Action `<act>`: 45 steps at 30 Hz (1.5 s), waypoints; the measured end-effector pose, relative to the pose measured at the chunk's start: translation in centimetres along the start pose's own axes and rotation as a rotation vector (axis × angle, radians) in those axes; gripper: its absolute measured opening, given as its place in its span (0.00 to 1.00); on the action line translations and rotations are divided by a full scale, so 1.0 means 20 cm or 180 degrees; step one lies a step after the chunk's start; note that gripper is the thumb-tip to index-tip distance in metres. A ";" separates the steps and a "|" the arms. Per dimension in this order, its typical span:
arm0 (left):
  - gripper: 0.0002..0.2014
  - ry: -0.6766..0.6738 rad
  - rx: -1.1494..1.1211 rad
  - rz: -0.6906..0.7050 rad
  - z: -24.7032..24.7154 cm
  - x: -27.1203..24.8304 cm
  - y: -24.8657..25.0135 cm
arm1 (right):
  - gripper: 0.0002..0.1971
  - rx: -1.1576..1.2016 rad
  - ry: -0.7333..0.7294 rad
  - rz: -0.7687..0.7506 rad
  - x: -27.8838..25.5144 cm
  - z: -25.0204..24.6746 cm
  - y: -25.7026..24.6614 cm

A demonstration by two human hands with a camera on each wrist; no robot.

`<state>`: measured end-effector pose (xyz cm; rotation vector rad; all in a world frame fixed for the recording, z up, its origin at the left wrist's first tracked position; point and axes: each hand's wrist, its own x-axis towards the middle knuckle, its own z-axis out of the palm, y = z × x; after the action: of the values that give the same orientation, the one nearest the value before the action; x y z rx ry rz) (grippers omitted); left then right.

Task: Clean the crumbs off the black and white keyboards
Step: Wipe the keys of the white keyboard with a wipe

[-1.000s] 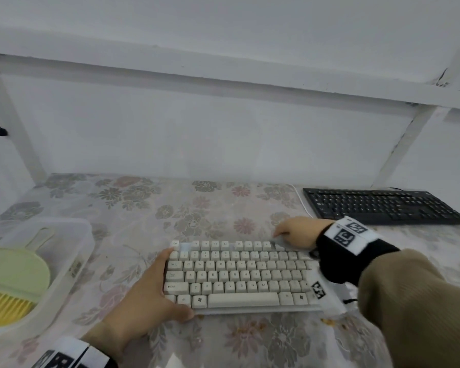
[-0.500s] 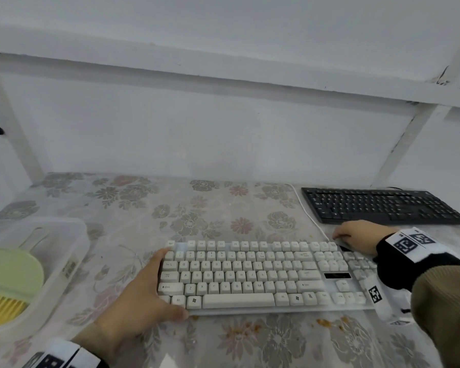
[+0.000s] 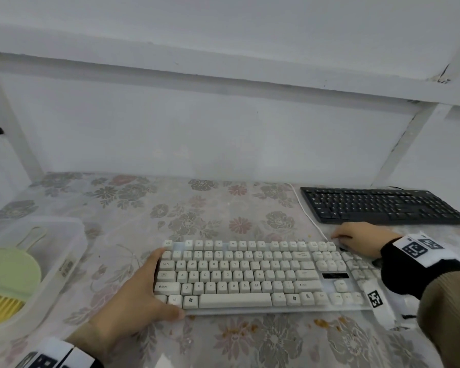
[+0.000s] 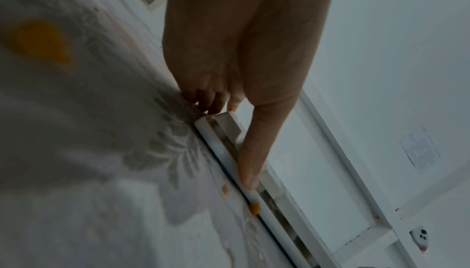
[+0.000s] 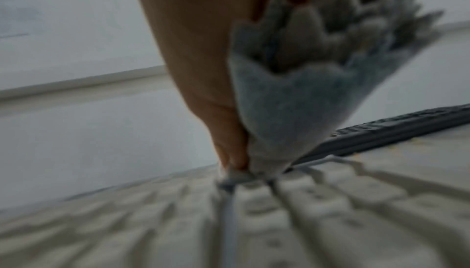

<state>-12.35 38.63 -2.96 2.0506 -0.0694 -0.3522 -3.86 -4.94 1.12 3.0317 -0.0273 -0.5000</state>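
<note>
At about nine o'clock on the flowered tabletop (image 3: 223, 203) stands a clear plastic bin (image 3: 72, 235), its wall translucent. Inside it lies a pale green dustpan (image 3: 8, 272), handle pointing away, with a yellow-bristled brush (image 3: 0, 309) at its near edge.

Toward seven o'clock the left hand (image 3: 133, 298) grips the left end of the white keyboard (image 3: 250, 277): the thumb lies along the near edge, and in the left wrist view the fingers (image 4: 203, 93) curl at the corner against the cloth. The keyboard sits flat at the centre, near the front of the table. Orange crumbs (image 3: 327, 322) lie on the cloth just in front of its right half, around five o'clock.

At two o'clock from the keyboard's centre, the right hand (image 3: 361, 239) is closed round a pale blue-grey cloth (image 5: 284, 111), pressing its tip onto the keys at the far right corner. A white cable (image 3: 308, 213) runs away from there. Beyond, at one o'clock, lies the black keyboard (image 3: 383, 205), apart from the white one.
</note>
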 end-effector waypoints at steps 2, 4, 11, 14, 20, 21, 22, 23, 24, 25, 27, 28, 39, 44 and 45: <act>0.45 0.0000 0.0034 0.0009 0.00 0.00 0.00 | 0.16 0.0081 -0.0016 0.0097 -0.01 0.00 0.03; 0.45 0.0003 0.0066 -0.0001 0.00 0.00 0.00 | 0.17 -0.0062 -0.0149 0.0236 -0.01 -0.03 0.04; 0.52 -0.0086 0.0222 -0.0075 -0.01 0.00 0.00 | 0.14 -0.0695 -0.0137 0.0515 0.05 -0.17 -0.18; 0.51 -0.0109 0.0242 -0.0051 0.00 -0.01 0.01 | 0.13 0.0285 0.0136 -0.0278 0.01 -0.23 -0.50; 0.48 -0.0107 0.0143 0.0040 -0.01 -0.01 0.01 | 0.17 0.0940 0.0144 -0.1903 -0.13 -0.31 -1.21; 0.47 -0.0105 0.0122 0.0063 -0.01 -0.01 0.01 | 0.17 0.0869 0.0141 -0.2067 -0.12 -0.32 -1.29; 0.45 -0.0094 0.0104 0.0082 -0.01 0.00 0.01 | 0.17 0.0803 0.0101 -0.2184 -0.11 -0.31 -1.34; 0.44 -0.0094 0.0085 0.0088 -0.01 0.00 0.00 | 0.17 0.0718 0.0044 -0.2264 -0.09 -0.29 -1.39; 0.43 -0.0104 0.0056 0.0091 -0.01 0.00 0.00 | 0.17 0.0604 -0.0011 -0.2302 -0.08 -0.27 -1.42; 0.42 -0.0112 0.0031 0.0096 -0.01 0.00 0.00 | 0.16 0.0487 -0.0030 -0.2324 -0.06 -0.24 -1.43; 0.42 -0.0105 0.0026 0.0104 -0.01 0.00 0.00 | 0.15 0.0416 -0.0008 -0.2371 -0.05 -0.20 -1.42; 0.42 -0.0095 0.0030 0.0112 -0.01 0.00 0.00 | 0.15 0.0431 -0.0007 -0.2408 -0.05 -0.19 -1.41; 0.46 -0.0110 0.0003 0.0115 -0.01 0.00 -0.01 | 0.14 -0.1455 0.0625 -0.2813 -0.05 -0.21 -1.45; 0.44 -0.0092 0.0014 0.0157 -0.01 0.00 -0.01 | 0.13 -0.1203 0.0482 -0.2540 -0.03 -0.25 -1.44; 0.44 -0.0103 0.0022 0.0156 -0.01 0.00 -0.01 | 0.13 -0.0982 0.0402 -0.2526 -0.01 -0.27 -1.42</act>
<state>-12.38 39.00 -3.03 2.0465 -0.1405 -0.3551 -2.25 23.70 4.23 2.6476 1.1643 -0.2987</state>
